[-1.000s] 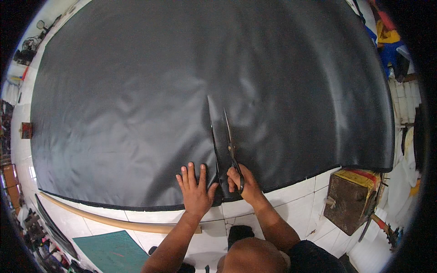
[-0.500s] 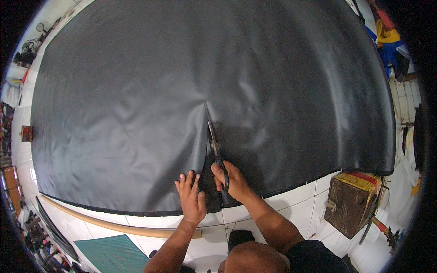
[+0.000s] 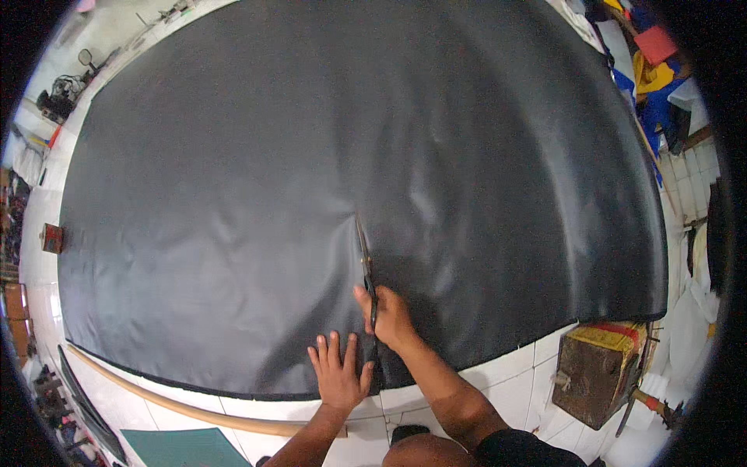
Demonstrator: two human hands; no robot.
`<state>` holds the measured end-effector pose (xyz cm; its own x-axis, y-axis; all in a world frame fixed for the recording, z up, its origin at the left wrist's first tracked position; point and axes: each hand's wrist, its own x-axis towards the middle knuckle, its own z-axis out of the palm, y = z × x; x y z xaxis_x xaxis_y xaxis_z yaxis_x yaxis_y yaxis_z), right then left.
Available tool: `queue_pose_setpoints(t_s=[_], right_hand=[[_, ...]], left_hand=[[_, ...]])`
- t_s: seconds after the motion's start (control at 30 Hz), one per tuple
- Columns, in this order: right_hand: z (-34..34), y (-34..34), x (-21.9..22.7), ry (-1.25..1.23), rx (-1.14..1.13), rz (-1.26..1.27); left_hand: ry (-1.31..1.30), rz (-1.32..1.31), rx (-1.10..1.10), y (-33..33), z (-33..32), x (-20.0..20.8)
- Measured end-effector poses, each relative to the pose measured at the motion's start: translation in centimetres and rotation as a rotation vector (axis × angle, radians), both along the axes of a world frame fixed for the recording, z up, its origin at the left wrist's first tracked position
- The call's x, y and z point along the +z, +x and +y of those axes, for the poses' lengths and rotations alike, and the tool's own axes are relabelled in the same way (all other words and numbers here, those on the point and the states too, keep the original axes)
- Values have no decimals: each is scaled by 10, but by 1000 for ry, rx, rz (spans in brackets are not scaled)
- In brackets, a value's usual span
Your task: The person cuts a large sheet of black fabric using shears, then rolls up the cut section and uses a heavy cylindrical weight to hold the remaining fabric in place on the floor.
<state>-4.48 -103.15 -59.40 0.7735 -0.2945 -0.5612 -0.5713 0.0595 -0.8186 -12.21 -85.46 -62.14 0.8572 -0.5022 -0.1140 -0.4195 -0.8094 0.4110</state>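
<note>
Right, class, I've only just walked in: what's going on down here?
A person's right hand grips black-handled scissors, their blades at a slit in a large black sheet spread over white floor tiles. The left hand lies on the sheet, fingers spread, just left of the slit. The slit ends partway in; beyond it, the sheet is uncut.

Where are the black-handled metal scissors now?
Near the middle of the head view, the scissors are in the right hand, along the cut in the smooth black sheet.
</note>
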Motion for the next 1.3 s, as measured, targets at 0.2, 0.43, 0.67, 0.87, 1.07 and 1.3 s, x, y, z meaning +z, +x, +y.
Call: queue_pose_setpoints(t_s=[0.2,0.43,0.67,0.87,1.07,1.3], right_hand=[[15,-2,-16,83,-104,1],[-4,56,-20,104,-96,-103],[-27,122,-26,58,-114,-107],[-26,128,-29,27,-113,-113],[-46,194,-23,65,-101,-107],[-67,248,-28,6,-91,-176]], left_hand=[[6,-46,42,-1,-5,3],[34,-56,11,1,-8,1],[23,-34,22,0,-9,1],[30,-11,25,1,-7,1],[45,-25,30,1,-5,0],[61,-18,35,3,-8,3]])
